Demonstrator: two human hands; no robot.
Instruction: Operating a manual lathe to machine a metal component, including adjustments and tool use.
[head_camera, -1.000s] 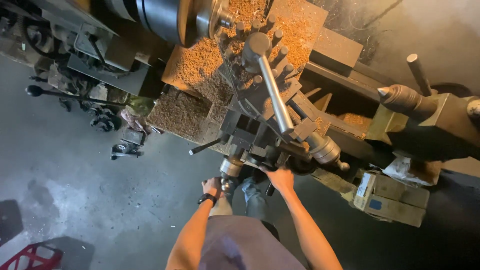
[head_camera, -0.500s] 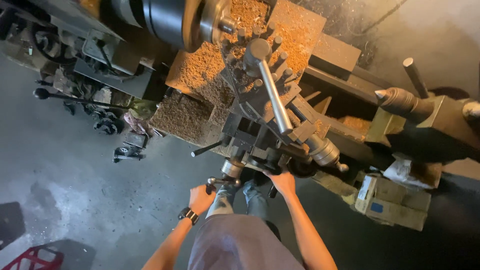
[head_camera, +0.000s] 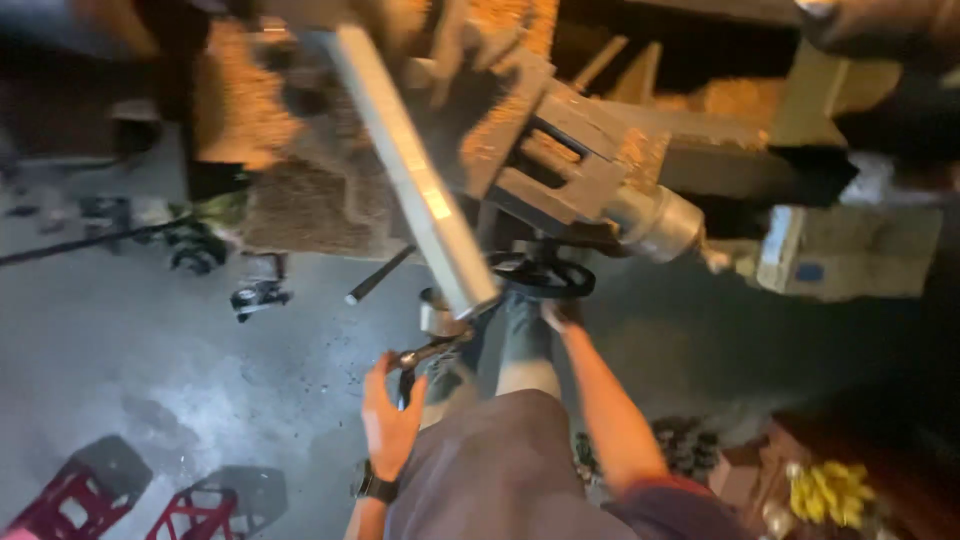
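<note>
I look down on a chip-covered lathe carriage (head_camera: 560, 160), and the view is blurred. A long grey metal bar (head_camera: 410, 180) slants down from it toward me. My left hand (head_camera: 390, 410), with a dark watch on the wrist, closes around a small crank handle (head_camera: 430, 352) just below the bar's end. My right hand (head_camera: 562, 315) reaches up to the black handwheel (head_camera: 545, 275) and grips its near rim; its fingers are mostly hidden.
Brown chips (head_camera: 300, 200) lie heaped on the lathe's tray. Two red frames (head_camera: 70, 495) stand on the grey floor at lower left. Small tools (head_camera: 255, 295) lie on the floor. A beige box (head_camera: 850, 250) sits at right, yellow items (head_camera: 830, 490) at lower right.
The view has swung in much closer and turned blurry. My left hand has dropped a little lower onto the small crank handle. My right hand stays at the handwheel.
</note>
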